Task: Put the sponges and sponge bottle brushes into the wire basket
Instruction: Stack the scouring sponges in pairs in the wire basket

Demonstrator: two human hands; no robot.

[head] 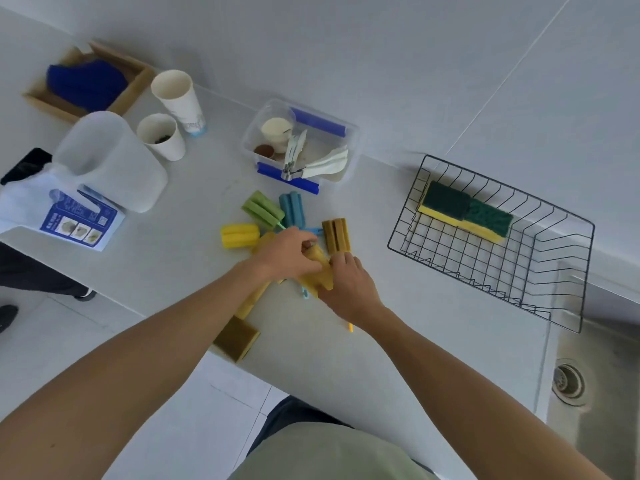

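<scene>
**Entry: gathering the loose sponges, basket only part filled**

Step in hand: pick-up from the pile at the middle of the worktop (398, 341). The wire basket (568, 299) sits well apart to my right, beside the sink, and holds two green-and-yellow scouring sponges (465, 211) lying against its far wall. Everything else is not yet in.

Grip, left: my left hand (289, 252) is curled down over the pile, fingers closed toward a yellow sponge (317, 271). Grip, right: my right hand (346, 285) is closed on the near end of that same sponge. Both hands touch it; which one carries the weight I cannot tell.

Remaining on the worktop: bottle brushes with yellow (240, 235), green (263, 209), blue (292, 209) and ochre (335, 236) foam heads, fanned out just beyond my hands, their handles crossing beneath my fingers. A brown sponge block (236, 337) lies at the near edge, with another yellow sponge (254, 299) lying between it and my left wrist.

Pose: both forearms reach forward and converge, wrists bent downward, palms facing the pile.

Next move, as I judge it: one hand should take the sponge cleanly, lift it clear of the tangled handles, then carry it rightward over the basket rim and let go inside. The brushes may drag along if a handle is caught.
</scene>
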